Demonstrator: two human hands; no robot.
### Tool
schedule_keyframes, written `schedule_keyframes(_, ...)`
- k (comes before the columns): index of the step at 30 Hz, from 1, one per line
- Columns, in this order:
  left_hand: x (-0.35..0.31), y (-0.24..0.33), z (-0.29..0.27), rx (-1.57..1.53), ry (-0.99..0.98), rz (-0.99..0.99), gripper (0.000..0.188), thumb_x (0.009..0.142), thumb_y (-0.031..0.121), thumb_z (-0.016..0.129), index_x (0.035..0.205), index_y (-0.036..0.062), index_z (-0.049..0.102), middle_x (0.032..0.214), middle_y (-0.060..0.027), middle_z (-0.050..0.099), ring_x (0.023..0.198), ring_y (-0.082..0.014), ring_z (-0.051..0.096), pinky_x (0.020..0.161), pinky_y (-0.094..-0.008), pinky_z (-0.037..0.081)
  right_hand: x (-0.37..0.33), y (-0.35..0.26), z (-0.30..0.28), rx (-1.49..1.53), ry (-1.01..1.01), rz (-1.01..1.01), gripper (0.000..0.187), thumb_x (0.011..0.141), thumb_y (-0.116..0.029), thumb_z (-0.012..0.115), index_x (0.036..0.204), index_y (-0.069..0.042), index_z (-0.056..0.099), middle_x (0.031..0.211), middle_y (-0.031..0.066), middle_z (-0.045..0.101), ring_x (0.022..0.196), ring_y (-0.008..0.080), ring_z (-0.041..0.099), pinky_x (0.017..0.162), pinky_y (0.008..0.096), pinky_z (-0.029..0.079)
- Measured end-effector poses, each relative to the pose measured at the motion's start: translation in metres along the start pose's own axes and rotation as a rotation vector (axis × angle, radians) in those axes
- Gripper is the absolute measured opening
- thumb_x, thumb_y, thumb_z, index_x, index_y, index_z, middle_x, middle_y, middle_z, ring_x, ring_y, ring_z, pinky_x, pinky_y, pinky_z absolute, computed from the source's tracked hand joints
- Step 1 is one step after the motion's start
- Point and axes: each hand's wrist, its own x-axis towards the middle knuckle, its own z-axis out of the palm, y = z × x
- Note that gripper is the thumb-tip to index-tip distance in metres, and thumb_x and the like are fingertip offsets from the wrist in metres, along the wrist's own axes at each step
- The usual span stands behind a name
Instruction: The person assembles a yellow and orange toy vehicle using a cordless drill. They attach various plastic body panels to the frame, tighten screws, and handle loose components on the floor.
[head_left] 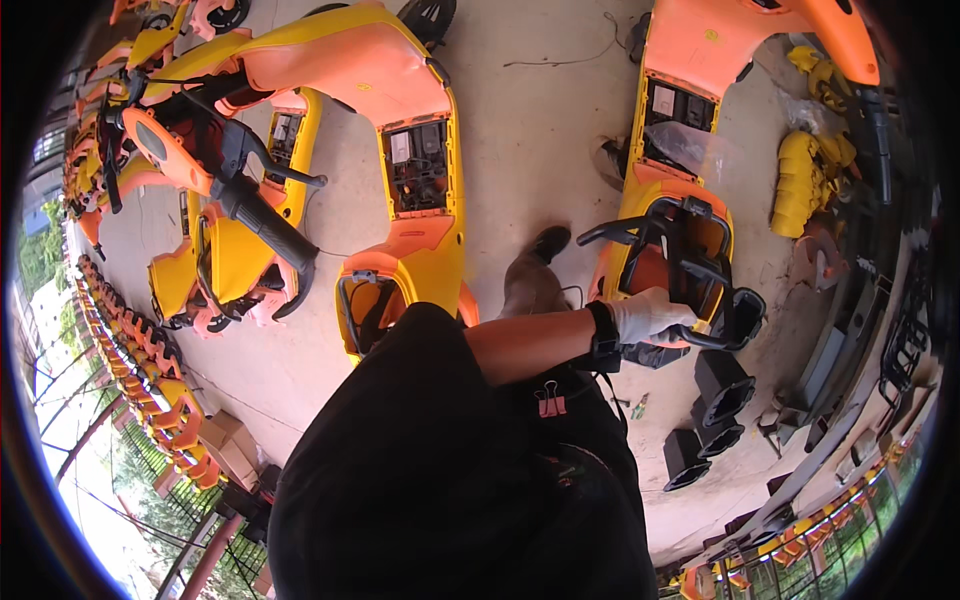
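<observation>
Torso in black clothing (440, 470) fills the near centre of the view, with a pink binder clip (549, 402) fastened at the waist. One bare forearm crosses from the torso toward the right, ending in a black wrist strap (603, 338) and a white-gloved hand. Which hand this is cannot be told with certainty; it reads as the right hand (648, 315). Its fingers are curled closed around the lower edge of a black plastic frame (690, 265), a rack-like part with bars and a loop. The other hand is not in view. The frame stands just right of centre, at middle distance, resting against the near end of an orange and yellow scooter body (690, 120) that runs away toward the far right. Near right of the hand, three black plastic housings (715, 410) lie on the concrete floor (540, 130), close to one another. A dark shoe (548, 243) shows just left of the frame. At centre left, a second yellow and orange scooter body (400, 140) lies with its electronics bay open. Farther left, a black handlebar grip (265, 225) projects from a cluster of similar scooter shells. Loose yellow fenders (805, 175) are piled at the far right. A long row of orange and yellow parts (140, 370) curves along the left edge.
</observation>
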Motion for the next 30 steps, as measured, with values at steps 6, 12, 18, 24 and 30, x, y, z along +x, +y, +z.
schedule_keyframes(6,-0.052,-0.007,-0.011,0.102,-0.045,0.267,0.021,0.090,0.022,0.061,0.085,0.0025,0.066,0.065,-0.0016,0.058,0.050,-0.0057,0.048,0.046,-0.0191,0.037,0.022,0.000,-0.018,-0.049,0.011,-0.098,0.026,0.073,-0.010,0.069,0.099,-0.008,0.063,0.086,0.0127,0.068,0.075,0.0313,0.065,0.069,0.0423,0.052)
schedule_keyframes(12,-0.091,-0.025,0.022,0.079,-0.029,0.351,0.018,0.092,0.018,0.061,0.090,0.0017,0.068,0.068,-0.0016,0.059,0.054,-0.0053,0.053,0.047,-0.0175,0.040,0.035,0.041,-0.020,-0.029,0.019,-0.148,0.026,0.073,-0.010,0.069,0.099,-0.008,0.063,0.086,0.0127,0.068,0.075,0.0308,0.065,0.069,0.0423,0.053)
schedule_keyframes(18,-0.115,-0.069,0.061,0.096,0.038,0.311,0.024,0.092,0.021,0.059,0.101,0.0006,0.068,0.072,0.0000,0.061,0.057,-0.0042,0.054,0.051,-0.0174,0.044,0.051,0.100,-0.023,-0.004,0.012,-0.184,0.026,0.074,-0.010,0.069,0.099,-0.008,0.063,0.086,0.0126,0.068,0.076,0.0304,0.065,0.069,0.0423,0.053)
schedule_keyframes(24,-0.134,-0.114,0.092,0.167,0.024,0.351,0.023,0.092,0.023,0.058,0.098,0.0024,0.067,0.071,0.0017,0.059,0.055,-0.0037,0.049,0.049,-0.0177,0.038,0.067,0.150,-0.026,0.002,-0.004,-0.206,0.025,0.074,-0.010,0.069,0.099,-0.008,0.064,0.086,0.0126,0.068,0.076,0.0300,0.065,0.070,0.0422,0.053)
schedule_keyframes(30,-0.122,-0.154,0.100,0.198,0.082,0.288,0.021,0.092,0.023,0.062,0.097,0.0037,0.066,0.069,0.0033,0.058,0.050,-0.0023,0.046,0.045,-0.0168,0.034,0.078,0.177,-0.038,-0.035,-0.019,-0.219,0.025,0.075,-0.009,0.068,0.099,-0.008,0.064,0.086,0.0125,0.068,0.076,0.0295,0.065,0.070,0.0422,0.053)
